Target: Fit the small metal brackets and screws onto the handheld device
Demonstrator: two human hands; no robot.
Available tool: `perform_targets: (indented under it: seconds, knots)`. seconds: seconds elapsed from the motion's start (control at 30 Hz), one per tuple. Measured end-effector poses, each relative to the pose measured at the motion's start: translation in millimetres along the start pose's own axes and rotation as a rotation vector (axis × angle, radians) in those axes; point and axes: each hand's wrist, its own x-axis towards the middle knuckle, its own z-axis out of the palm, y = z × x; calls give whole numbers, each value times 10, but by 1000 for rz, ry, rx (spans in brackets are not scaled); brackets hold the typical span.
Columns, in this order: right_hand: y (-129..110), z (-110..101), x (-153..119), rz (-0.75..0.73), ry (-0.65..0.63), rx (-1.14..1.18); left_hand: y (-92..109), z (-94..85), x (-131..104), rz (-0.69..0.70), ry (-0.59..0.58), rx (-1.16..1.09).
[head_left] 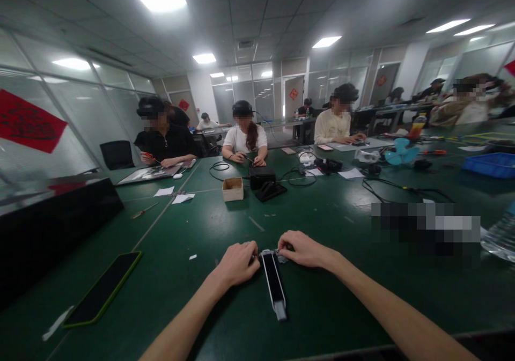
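A long, narrow device (pixel 273 281) with a black face, white edges and a grey tip lies on the green table in front of me. My left hand (pixel 240 263) is at its far left corner, fingers curled and pinched together. On the other side, my right hand (pixel 303 249) bends its fingers down in a pinch at the far right corner. Small greyish parts (pixel 282 258) show under the right fingertips. What either hand pinches is hidden or too small to name.
Left of me lie a phone with a green edge (pixel 103 288) and a screwdriver (pixel 145 211). Ahead stand a small open box (pixel 233 189) and a black box-shaped unit (pixel 262 178). Cables, a blue fan (pixel 401 152) and a blue tray (pixel 490 164) are rightward. Several people sit opposite.
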Motion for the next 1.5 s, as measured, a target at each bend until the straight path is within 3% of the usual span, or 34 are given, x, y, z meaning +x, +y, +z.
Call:
perform_targets:
  seconds: [0.4,1.13,1.27,1.5]
  knots:
    - [-37,-4,-10,-5,-17,-19,-8,6,-2,-5,-17,26]
    - [-9,-13,3,-74,71,-78,-15,71,20,-21,11,-3]
    - [50,-144,-18,-29,40,-69,-13,47,19,-20,13,-15]
    - [408,-492,-119,135,222,-292,4,-10,3,-11,6,-42]
